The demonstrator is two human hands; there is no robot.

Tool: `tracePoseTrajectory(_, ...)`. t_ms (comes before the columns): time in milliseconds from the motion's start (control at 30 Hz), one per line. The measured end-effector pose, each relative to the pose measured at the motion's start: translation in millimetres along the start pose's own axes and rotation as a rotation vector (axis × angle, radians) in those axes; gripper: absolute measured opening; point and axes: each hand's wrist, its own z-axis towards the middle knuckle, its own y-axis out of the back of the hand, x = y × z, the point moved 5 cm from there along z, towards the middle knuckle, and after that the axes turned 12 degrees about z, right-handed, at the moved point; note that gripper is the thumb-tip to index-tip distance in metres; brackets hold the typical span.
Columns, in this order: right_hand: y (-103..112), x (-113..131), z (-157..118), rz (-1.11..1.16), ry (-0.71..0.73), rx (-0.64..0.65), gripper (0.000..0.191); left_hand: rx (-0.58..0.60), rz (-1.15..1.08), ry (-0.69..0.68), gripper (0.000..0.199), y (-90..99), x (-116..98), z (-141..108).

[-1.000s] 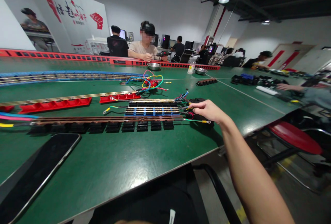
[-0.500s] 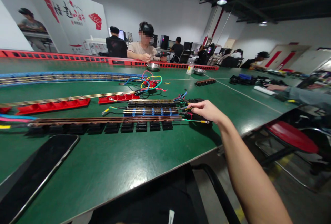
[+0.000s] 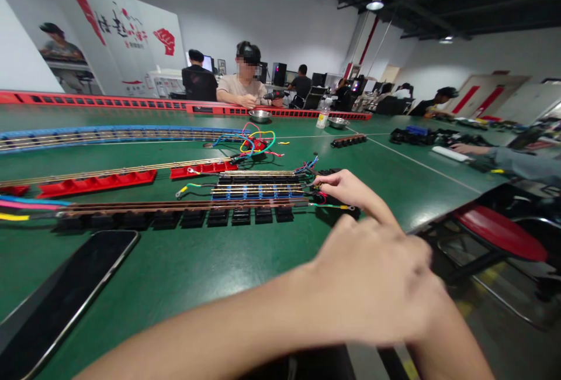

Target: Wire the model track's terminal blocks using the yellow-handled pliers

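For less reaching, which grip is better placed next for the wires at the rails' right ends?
Right, probably: the right grip is at those wires; the left grip, farther back, overlaps the right forearm.

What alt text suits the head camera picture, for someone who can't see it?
A bare right hand is at thin coloured wires beside brass-coloured rails on a green tabletop; the blurred bare left hand is in front of the right forearm. A black phone-like slab lies lower left; another person in beige is opposite.
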Motion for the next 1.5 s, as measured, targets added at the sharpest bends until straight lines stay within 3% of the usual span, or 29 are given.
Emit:
tracePoseTrajectory(133,-5,-3,0,-0.003,0.051,0.02,0.038,-0.063,0.344,0.327,0.031,18.8,116,-9)
tracePoseTrajectory(233,-7,-4,-1,-0.037,0.072,0.033,0.04,-0.003,0.6,0.597,0.045,22.8,194,-30)
tracePoseTrajectory(300,-4,-4,-2,-0.02,0.05,-0.006,0.043,0.092,0.639,0.673,0.058,16.6,228,-45)
tracePoseTrajectory(367,2,-4,-3,0.016,0.01,-0.083,0.047,0.162,0.608,0.711,0.067,8.6,248,-56)
tracePoseTrajectory(500,16,-6,-3,0.112,-0.115,-0.241,0.058,0.166,0.578,0.716,0.072,1.2,255,-65)
tracePoseTrajectory(600,23,-11,-1,0.193,-0.219,-0.288,0.058,0.162,0.583,0.705,0.072,1.1,252,-64)
tracePoseTrajectory(900,50,-19,15,0.025,-0.272,-0.04,0.038,0.175,0.584,0.711,0.071,2.4,254,-63)
tracePoseTrajectory(1133,64,-32,31,-0.003,-0.305,0.099,0.044,0.172,0.568,0.697,0.071,1.7,258,-63)
tracePoseTrajectory(1500,58,-27,28,-0.304,-0.267,0.047,0.056,0.189,0.592,0.685,0.073,3.4,256,-62)
